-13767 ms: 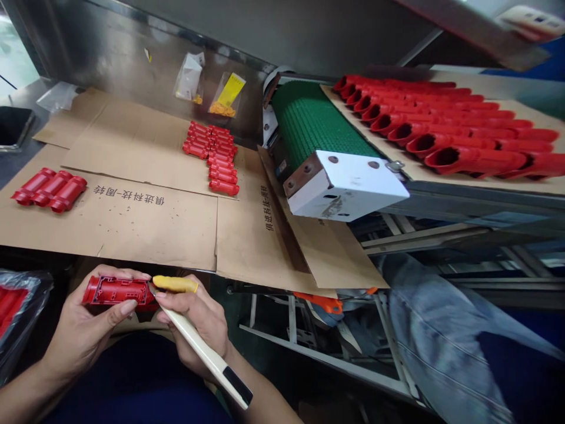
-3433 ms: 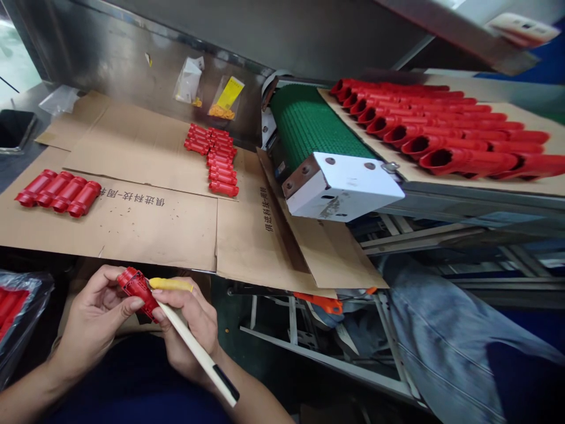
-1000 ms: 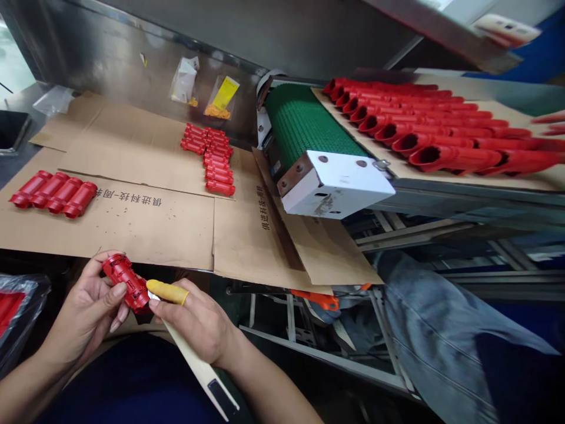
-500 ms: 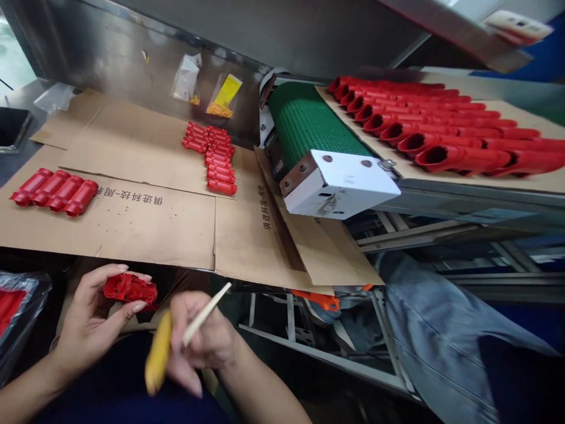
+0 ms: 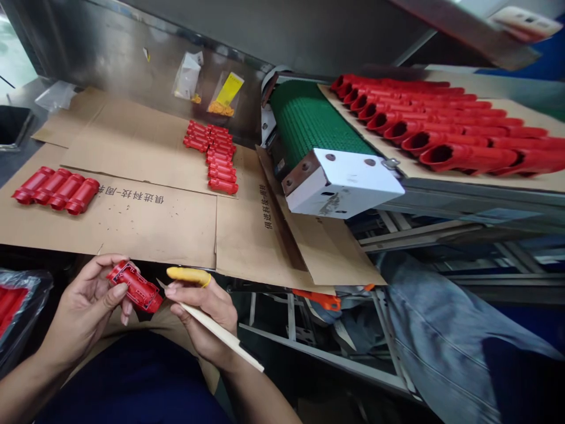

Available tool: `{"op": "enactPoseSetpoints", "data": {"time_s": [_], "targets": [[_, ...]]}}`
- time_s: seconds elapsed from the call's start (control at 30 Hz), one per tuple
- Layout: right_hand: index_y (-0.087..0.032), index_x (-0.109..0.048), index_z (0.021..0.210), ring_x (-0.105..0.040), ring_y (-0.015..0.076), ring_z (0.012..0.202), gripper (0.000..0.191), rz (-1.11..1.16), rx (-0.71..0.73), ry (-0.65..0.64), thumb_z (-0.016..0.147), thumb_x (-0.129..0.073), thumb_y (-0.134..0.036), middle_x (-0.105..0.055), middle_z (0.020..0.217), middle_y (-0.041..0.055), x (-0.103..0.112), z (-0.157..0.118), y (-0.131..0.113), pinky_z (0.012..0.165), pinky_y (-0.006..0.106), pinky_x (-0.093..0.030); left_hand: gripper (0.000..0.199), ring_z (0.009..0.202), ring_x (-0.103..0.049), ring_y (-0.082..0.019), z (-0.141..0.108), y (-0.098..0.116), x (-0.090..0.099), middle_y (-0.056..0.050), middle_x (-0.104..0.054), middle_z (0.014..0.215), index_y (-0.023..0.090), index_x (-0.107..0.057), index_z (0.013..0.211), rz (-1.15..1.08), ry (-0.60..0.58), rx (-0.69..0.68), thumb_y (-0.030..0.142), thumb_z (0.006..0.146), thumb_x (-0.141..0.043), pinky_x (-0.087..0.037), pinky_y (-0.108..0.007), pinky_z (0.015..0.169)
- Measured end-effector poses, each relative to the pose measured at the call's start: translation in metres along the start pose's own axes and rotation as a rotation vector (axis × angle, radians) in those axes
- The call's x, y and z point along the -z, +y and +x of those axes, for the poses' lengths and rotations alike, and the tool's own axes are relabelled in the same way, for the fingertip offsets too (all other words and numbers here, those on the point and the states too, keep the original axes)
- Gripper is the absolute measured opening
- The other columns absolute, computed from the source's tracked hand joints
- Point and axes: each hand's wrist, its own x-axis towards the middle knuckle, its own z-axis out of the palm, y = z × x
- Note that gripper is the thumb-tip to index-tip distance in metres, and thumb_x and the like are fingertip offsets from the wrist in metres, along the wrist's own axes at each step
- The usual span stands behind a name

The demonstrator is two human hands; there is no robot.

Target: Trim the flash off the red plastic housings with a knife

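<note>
My left hand [image 5: 90, 306] is closed on a hollow red plastic housing [image 5: 136, 285], tilted in front of the cardboard's near edge. Its open, ribbed side faces up. Between thumb and fingers of my right hand [image 5: 203, 312] is a craft knife [image 5: 220, 333] with a pale handle. The small pointed blade is directed at the right end of the housing; whether it touches is hard to tell. A yellow finger cot [image 5: 189, 275] covers my right index finger, which is stretched out above the knife.
Red housings [image 5: 55, 189] lie in a row on the cardboard [image 5: 154, 229], with smaller red parts [image 5: 220, 159] farther back. A green conveyor belt [image 5: 315, 121] stands right, beside a board of red pieces [image 5: 463, 156]. A lined bin [image 5: 26, 294] is at left; another person's jeans [image 5: 410, 318] show right.
The housing has been turned so its long ribbed side shows. My right hand has swung the knife round, blade now towards the housing, and come closer to it.
</note>
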Motion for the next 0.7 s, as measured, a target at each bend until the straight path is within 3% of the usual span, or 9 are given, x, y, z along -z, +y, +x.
{"op": "enactPoseSetpoints", "data": {"time_s": [0.13,0.27,0.5,0.7], "targets": [[-0.02,-0.079,0.123,-0.08,0.0216,0.101,0.019,-0.039,0.123,-0.11,0.106,-0.071,-0.021,-0.083,0.114,0.0128,0.01,0.0,0.0,0.087,0.036,-0.069,0.038,0.057,-0.065,-0.011,0.007,0.0,0.009,-0.005,-0.077,0.098,0.024,-0.078,0.121,0.01,-0.028,0.011,0.03,0.086,-0.09,-0.056,-0.019,0.045],[-0.018,-0.077,0.128,-0.079,0.0206,0.099,0.024,-0.063,0.189,-0.13,0.104,-0.071,-0.016,-0.083,0.113,0.0117,0.012,0.001,0.002,0.087,0.035,-0.07,0.037,0.056,-0.064,-0.01,0.009,-0.001,0.009,-0.001,-0.073,0.084,0.025,-0.081,0.12,0.015,-0.036,0.024,0.031,0.085,-0.091,-0.054,-0.016,0.046],[-0.015,-0.075,0.131,-0.079,0.0199,0.097,0.029,-0.09,0.272,-0.199,0.102,-0.073,-0.013,-0.083,0.114,0.012,0.016,0.003,0.01,0.085,0.034,-0.069,0.042,0.054,-0.061,-0.009,0.008,-0.003,0.011,-0.003,-0.073,0.086,0.024,-0.081,0.125,0.017,-0.034,0.063,0.033,0.085,-0.091,-0.052,-0.017,0.046],[-0.012,-0.077,0.128,-0.076,0.0189,0.095,0.031,-0.154,0.297,-0.25,0.097,-0.079,-0.008,-0.084,0.111,0.0114,0.021,0.008,0.004,0.081,0.029,-0.068,0.045,0.054,-0.057,-0.008,0.003,0.005,0.001,-0.005,-0.075,0.09,0.023,-0.082,0.121,0.015,0.036,0.108,0.038,0.08,-0.095,-0.046,-0.017,0.044]]}}
